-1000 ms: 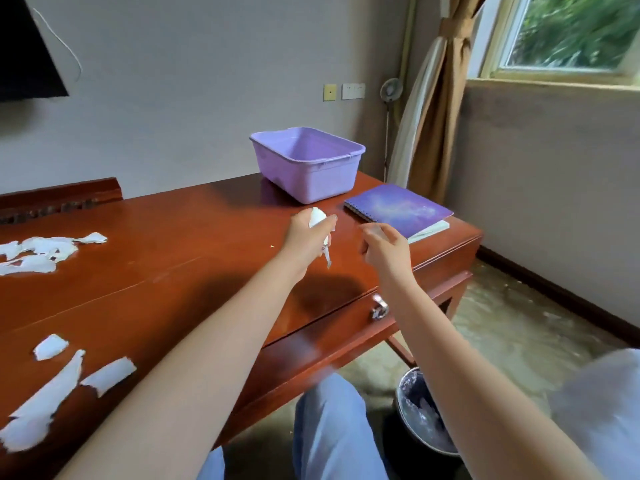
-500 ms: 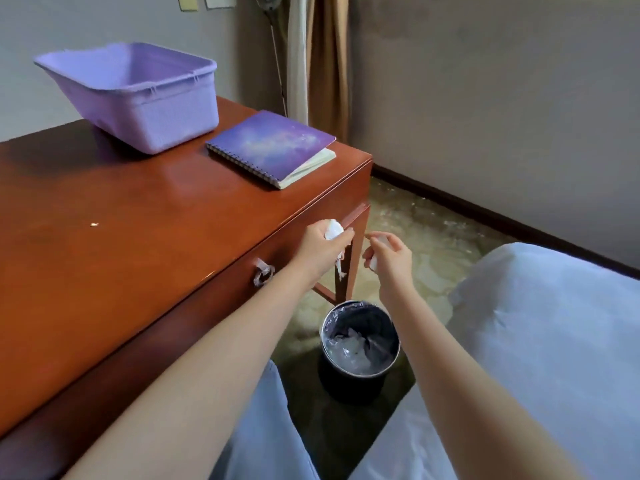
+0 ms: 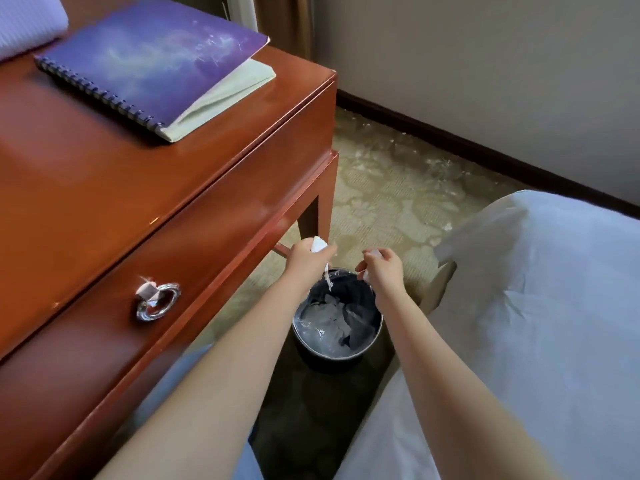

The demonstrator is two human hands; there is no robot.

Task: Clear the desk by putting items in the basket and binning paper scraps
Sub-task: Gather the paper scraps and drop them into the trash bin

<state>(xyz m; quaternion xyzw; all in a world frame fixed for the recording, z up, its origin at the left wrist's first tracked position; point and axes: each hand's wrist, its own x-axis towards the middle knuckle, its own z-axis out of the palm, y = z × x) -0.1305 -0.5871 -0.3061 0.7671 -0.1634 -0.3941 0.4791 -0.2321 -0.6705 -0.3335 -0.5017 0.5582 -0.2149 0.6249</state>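
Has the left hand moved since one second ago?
Yes. The left hand, gripping a paper scrap, went from above the desk down past its edge to over the bin.

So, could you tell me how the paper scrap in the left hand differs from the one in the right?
The left scrap, gripped in the left hand, pokes out as a wad; the right scrap, in the right hand, is nearly hidden, only small bits showing. The left scrap trails a thin strip toward the bin; the right scrap trails nothing. Both are white and held above the bin.

No text, label or number is legible here — none.
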